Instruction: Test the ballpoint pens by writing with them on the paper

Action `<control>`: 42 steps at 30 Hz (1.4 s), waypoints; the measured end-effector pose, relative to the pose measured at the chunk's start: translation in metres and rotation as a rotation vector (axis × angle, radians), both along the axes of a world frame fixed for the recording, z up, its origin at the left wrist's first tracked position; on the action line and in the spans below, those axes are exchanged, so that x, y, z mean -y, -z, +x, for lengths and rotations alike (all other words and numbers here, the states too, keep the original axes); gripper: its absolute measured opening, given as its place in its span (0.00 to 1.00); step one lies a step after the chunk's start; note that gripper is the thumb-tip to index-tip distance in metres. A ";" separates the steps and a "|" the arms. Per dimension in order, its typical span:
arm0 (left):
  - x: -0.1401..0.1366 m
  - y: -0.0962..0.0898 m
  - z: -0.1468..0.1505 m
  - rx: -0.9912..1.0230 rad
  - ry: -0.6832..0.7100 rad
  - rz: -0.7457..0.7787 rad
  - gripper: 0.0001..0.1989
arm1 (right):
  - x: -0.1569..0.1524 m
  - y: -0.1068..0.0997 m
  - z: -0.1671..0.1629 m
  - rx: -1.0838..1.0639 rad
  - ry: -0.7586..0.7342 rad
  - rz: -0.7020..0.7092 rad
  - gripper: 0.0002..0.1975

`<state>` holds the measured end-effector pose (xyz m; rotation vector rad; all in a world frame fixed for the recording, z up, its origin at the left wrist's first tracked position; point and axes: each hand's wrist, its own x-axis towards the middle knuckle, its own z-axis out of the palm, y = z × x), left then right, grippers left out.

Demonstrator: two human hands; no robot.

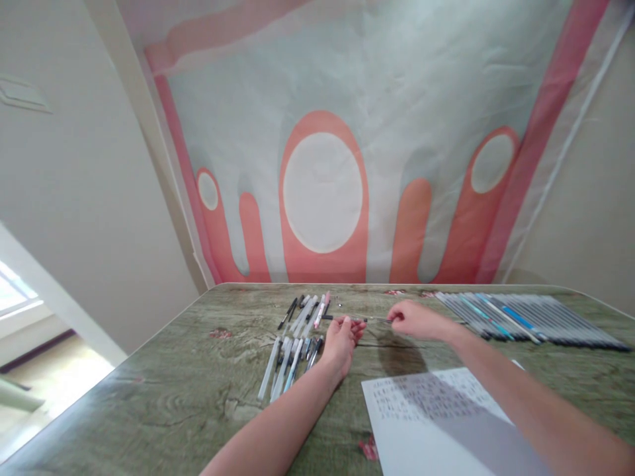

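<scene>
My left hand (339, 349) is closed around a dark pen barrel (358, 320), held level just above the table. To its right, my right hand (411, 320) pinches a thin pen refill (380, 320), whose near end lines up with the barrel's tip. Whether the refill sits inside the barrel is too small to tell. A pink-and-white pen (320, 313) lies right behind my left hand, among several pens and caps (303, 316). Another group of pen parts (285, 363), clear and dark, lies left of my left wrist.
A long row of grey pens or refills (536, 318), some blue and teal, lies at the right back. A sheet of paper with handwriting (421, 423) lies in front, under my right forearm. The wooden-patterned table (173, 390) ends at a wall with a pink-and-grey covering (322, 264).
</scene>
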<state>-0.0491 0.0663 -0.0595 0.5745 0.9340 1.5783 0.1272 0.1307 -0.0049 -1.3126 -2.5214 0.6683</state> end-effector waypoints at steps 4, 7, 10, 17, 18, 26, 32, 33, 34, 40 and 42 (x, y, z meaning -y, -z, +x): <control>-0.002 0.001 -0.002 0.003 -0.012 0.012 0.05 | 0.002 -0.025 0.012 -0.062 -0.056 -0.060 0.15; -0.001 0.001 0.000 -0.040 -0.005 0.031 0.07 | 0.005 -0.035 0.014 -0.113 -0.080 0.013 0.13; 0.005 -0.002 0.003 -0.151 0.037 0.083 0.11 | 0.006 -0.035 0.010 -0.301 -0.081 0.008 0.12; 0.026 -0.015 0.020 -0.539 0.298 0.302 0.13 | 0.016 -0.049 0.001 -0.878 -0.036 -0.102 0.13; 0.029 -0.017 0.021 -0.632 0.295 0.329 0.13 | 0.019 -0.053 0.001 -0.954 -0.009 -0.114 0.14; 0.038 -0.019 0.019 -1.076 0.230 0.410 0.16 | 0.032 -0.070 0.000 -1.257 0.062 -0.158 0.15; 0.038 -0.018 0.019 -1.146 0.240 0.429 0.17 | 0.031 -0.067 -0.003 -1.244 0.052 -0.142 0.15; 0.038 -0.018 0.020 -1.155 0.236 0.436 0.17 | 0.031 -0.067 -0.002 -1.233 0.052 -0.142 0.15; 0.038 -0.018 0.020 -1.165 0.234 0.443 0.17 | 0.031 -0.067 -0.002 -1.221 0.051 -0.139 0.15; 0.039 -0.018 0.018 -1.205 0.253 0.458 0.17 | 0.034 -0.072 0.003 -1.145 -0.010 -0.063 0.14; 0.039 -0.018 0.017 -1.211 0.256 0.462 0.17 | 0.036 -0.075 0.005 -1.111 -0.047 -0.035 0.14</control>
